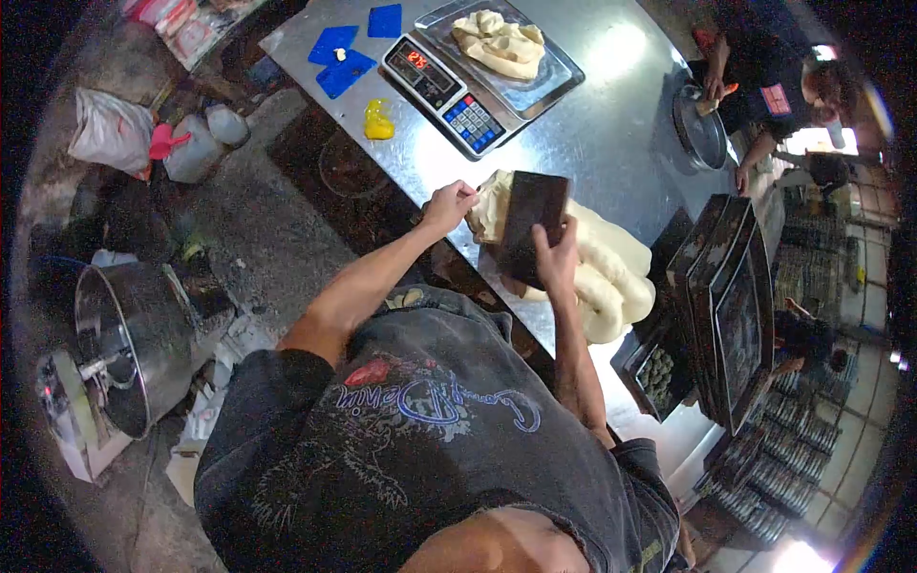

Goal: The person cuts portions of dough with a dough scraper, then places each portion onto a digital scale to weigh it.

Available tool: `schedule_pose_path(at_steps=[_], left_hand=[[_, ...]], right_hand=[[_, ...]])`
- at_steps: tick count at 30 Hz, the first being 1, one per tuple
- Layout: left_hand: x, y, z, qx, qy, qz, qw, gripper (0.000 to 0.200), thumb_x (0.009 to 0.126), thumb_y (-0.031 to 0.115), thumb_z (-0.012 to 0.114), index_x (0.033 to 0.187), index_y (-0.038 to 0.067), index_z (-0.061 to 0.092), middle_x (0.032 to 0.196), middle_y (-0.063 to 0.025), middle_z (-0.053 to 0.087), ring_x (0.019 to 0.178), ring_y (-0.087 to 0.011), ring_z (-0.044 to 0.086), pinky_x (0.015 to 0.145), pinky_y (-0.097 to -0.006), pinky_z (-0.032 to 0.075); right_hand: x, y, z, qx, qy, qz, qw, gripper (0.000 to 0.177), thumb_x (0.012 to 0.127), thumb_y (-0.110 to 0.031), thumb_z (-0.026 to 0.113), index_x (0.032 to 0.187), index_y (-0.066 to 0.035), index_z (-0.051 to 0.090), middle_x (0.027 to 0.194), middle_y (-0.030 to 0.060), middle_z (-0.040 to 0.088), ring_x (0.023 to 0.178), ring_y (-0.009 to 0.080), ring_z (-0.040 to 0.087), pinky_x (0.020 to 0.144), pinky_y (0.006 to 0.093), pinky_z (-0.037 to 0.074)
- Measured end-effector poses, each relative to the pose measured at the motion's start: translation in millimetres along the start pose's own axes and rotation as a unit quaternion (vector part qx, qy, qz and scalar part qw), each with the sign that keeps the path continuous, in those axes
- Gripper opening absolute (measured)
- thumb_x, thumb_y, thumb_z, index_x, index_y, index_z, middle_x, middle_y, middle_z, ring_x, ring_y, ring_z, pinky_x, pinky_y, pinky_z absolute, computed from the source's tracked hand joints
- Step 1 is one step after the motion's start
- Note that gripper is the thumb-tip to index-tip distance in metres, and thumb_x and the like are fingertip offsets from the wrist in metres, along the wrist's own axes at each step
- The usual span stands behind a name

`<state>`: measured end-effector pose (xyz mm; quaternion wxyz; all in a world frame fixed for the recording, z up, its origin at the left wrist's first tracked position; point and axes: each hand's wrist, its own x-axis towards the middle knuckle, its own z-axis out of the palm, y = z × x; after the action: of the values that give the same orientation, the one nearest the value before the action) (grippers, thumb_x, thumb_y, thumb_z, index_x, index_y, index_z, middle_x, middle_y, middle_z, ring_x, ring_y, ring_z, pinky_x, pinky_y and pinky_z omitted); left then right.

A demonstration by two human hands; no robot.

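A long mass of pale dough (pixel 611 272) lies in thick folds along the near edge of the metal table. My right hand (pixel 556 250) is closed around a dark, flat, rectangular dough cutter (pixel 535 215), which covers part of the dough. At the dough's left end (pixel 489 202), my left hand (pixel 451 205) has its fingers pinched together at the edge. Beyond my hands stands a digital scale (pixel 449 95) with red lit digits. On its metal pan (pixel 564 81) rests another lump of dough (pixel 499 45).
Blue plastic pieces (pixel 344 74) and a yellow item (pixel 378 120) lie left of the scale. Dark trays (pixel 721 306) are stacked at the right end. A co-worker (pixel 764 86) handles a round pan (pixel 700 134) across the table. A mixer bowl (pixel 134 344) stands on the left.
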<state>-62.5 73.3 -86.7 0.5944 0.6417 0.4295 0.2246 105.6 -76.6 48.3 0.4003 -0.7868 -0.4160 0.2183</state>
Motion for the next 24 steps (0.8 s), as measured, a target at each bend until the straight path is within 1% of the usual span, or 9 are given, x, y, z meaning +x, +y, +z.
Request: schedule_pose_path(at_steps=[2, 4, 5, 6, 9, 18, 22, 23, 24], left_hand=[[-6, -11, 7, -0.038, 0.021, -0.011, 0.999, 0.021, 0.094, 0.018, 0.071, 0.101, 0.0, 0.067, 0.084, -0.0067, 0.07, 0.073, -0.0105, 0.064, 0.068, -0.028, 0.053], [-6, -17, 11, -0.05, 0.047, -0.017, 0.997, 0.019, 0.094, 0.018, 0.071, 0.099, 0.0, 0.067, 0.082, -0.006, 0.07, 0.072, -0.0103, 0.063, 0.067, -0.0278, 0.052], [-5, -22, 12, -0.069, 0.059, -0.02, 0.996, 0.017, 0.094, 0.017, 0.071, 0.096, 0.0, 0.067, 0.08, -0.005, 0.069, 0.069, -0.0105, 0.062, 0.064, -0.0281, 0.052], [1, -38, 19, -0.139, 0.071, -0.022, 0.987, 0.014, 0.093, 0.014, 0.07, 0.096, 0.0, 0.068, 0.078, -0.0043, 0.069, 0.068, -0.0103, 0.062, 0.062, -0.0275, 0.052], [3, -23, 7, -0.106, 0.05, -0.065, 0.991, 0.014, 0.089, 0.013, 0.069, 0.094, 0.0, 0.068, 0.076, -0.0054, 0.07, 0.07, -0.0129, 0.066, 0.063, -0.0306, 0.053], [23, -8, -28, -0.024, -0.121, -0.077, 0.989, 0.015, 0.091, 0.016, 0.07, 0.096, 0.002, 0.068, 0.08, -0.0058, 0.072, 0.074, -0.0129, 0.069, 0.068, -0.0291, 0.054], [41, 10, -47, 0.069, -0.144, 0.003, 0.987, 0.02, 0.094, 0.022, 0.067, 0.098, 0.002, 0.067, 0.083, -0.0118, 0.073, 0.077, -0.023, 0.071, 0.071, -0.0356, 0.055], [48, 24, -54, 0.095, -0.138, 0.034, 0.985, 0.022, 0.095, 0.024, 0.066, 0.099, 0.003, 0.067, 0.084, -0.0138, 0.073, 0.079, -0.0264, 0.072, 0.072, -0.038, 0.055], [61, 43, -64, 0.097, -0.105, 0.054, 0.988, 0.024, 0.098, 0.027, 0.061, 0.103, 0.005, 0.066, 0.088, -0.0144, 0.072, 0.082, -0.0314, 0.071, 0.075, -0.0399, 0.055]], right_hand=[[-8, 14, 27, -0.074, -0.053, -0.025, 0.996, 0.045, 0.095, -0.019, 0.065, 0.127, 0.002, 0.042, 0.097, 0.0306, 0.067, 0.087, 0.0378, 0.071, 0.075, 0.0456, 0.055], [-12, 0, 51, -0.277, -0.137, 0.031, 0.951, 0.045, 0.095, -0.02, 0.062, 0.127, 0.003, 0.039, 0.085, 0.0336, 0.066, 0.078, 0.0473, 0.068, 0.067, 0.0531, 0.054], [-13, -5, 58, -0.243, -0.115, -0.031, 0.963, 0.043, 0.095, -0.021, 0.06, 0.122, 0.003, 0.038, 0.076, 0.0329, 0.065, 0.071, 0.0511, 0.065, 0.062, 0.0574, 0.052], [-10, -6, 65, -0.251, -0.12, -0.057, 0.959, 0.041, 0.094, -0.021, 0.06, 0.12, 0.002, 0.037, 0.076, 0.0328, 0.065, 0.071, 0.0499, 0.066, 0.062, 0.0564, 0.052], [3, -24, 72, -0.262, -0.152, -0.02, 0.953, 0.039, 0.093, -0.019, 0.061, 0.117, 0.0, 0.035, 0.075, 0.0314, 0.065, 0.071, 0.0494, 0.066, 0.061, 0.0566, 0.051], [12, -39, 86, -0.271, -0.149, 0.05, 0.95, 0.042, 0.092, -0.018, 0.062, 0.119, -0.001, 0.034, 0.072, 0.0297, 0.064, 0.067, 0.0485, 0.065, 0.058, 0.0569, 0.05], [24, -26, 64, -0.191, -0.161, 0.129, 0.96, 0.046, 0.092, -0.015, 0.063, 0.127, -0.001, 0.038, 0.089, 0.0305, 0.067, 0.085, 0.048, 0.067, 0.074, 0.0539, 0.053], [30, -14, 46, -0.077, -0.14, 0.094, 0.983, 0.046, 0.092, -0.013, 0.064, 0.131, 0.002, 0.044, 0.106, 0.0263, 0.067, 0.097, 0.0378, 0.068, 0.086, 0.0451, 0.053], [35, 3, 32, 0.001, -0.115, 0.105, 0.988, 0.046, 0.091, -0.015, 0.068, 0.128, 0.005, 0.05, 0.111, 0.024, 0.069, 0.1, 0.036, 0.068, 0.089, 0.0436, 0.053]])
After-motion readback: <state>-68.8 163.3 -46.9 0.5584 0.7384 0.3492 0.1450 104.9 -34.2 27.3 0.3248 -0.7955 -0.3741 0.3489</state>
